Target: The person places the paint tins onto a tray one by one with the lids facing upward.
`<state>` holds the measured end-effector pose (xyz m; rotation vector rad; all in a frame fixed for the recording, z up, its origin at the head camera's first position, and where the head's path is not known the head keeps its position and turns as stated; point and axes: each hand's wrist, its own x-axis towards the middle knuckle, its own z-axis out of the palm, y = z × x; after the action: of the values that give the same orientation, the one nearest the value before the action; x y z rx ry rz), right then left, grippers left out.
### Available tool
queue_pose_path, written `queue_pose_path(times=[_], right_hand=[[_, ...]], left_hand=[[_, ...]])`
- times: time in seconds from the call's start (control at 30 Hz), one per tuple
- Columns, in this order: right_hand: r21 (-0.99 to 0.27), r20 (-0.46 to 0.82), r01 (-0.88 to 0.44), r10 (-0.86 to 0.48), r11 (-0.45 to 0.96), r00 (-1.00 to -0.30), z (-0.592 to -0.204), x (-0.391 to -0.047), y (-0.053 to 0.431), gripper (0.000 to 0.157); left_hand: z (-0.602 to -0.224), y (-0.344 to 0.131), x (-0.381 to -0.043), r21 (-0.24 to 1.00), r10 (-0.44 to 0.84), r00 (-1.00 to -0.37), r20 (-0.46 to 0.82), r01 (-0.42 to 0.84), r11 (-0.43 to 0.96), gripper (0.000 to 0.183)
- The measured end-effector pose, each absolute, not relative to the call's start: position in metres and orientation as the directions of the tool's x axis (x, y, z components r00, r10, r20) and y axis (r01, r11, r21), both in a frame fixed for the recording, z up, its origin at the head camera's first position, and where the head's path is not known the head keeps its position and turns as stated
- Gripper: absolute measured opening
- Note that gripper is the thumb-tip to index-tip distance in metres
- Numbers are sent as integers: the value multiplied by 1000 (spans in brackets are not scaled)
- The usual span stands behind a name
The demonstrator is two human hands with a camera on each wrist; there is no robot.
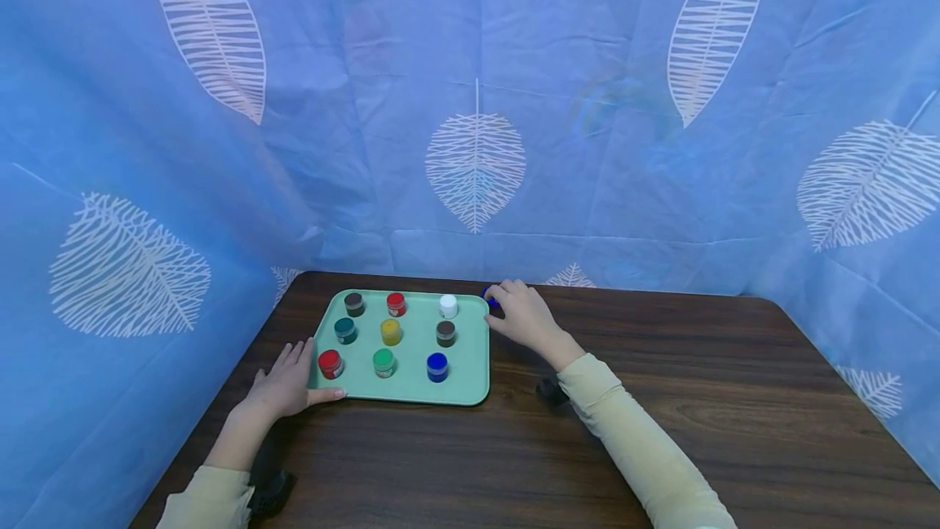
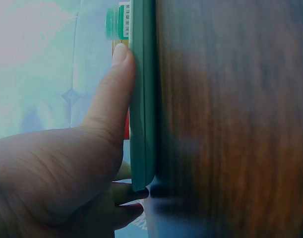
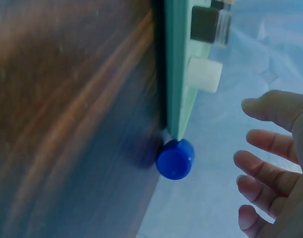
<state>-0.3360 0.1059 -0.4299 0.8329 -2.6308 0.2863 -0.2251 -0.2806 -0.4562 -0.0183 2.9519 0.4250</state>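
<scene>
My left hand rests at the near left corner of a light green tray. Its thumb lies straight along the front rim, and its fingers stretch along the left side. Beyond the tray's far right corner is a blue paint jar, its round end facing the right wrist camera. My right hand hovers over this jar with loosely bent fingers, and a gap shows between them in the right wrist view. On the tray, a white-lidded jar stands nearest to the right hand; a red-lidded jar is closest to the left.
Several more small jars stand in rows on the tray, among them a yellow jar, a green jar and another blue jar. The tray lies on a dark wooden table. Blue leaf-patterned cloth hangs around it.
</scene>
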Motion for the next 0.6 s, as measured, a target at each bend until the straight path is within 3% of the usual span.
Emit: queue_pose_path(times=[0.33,0.6], right_hand=[[-170,318,-438,-371,883,-872,-433,-366,104,37],[-191,228,-357,-312,914,-922,-436,-383,102,40]], left_hand=[[-455,-279,-224,284,13,-987,-162,-34,958,127],[-454,-279,-223,286,13,-987,-159,-34,958,127]])
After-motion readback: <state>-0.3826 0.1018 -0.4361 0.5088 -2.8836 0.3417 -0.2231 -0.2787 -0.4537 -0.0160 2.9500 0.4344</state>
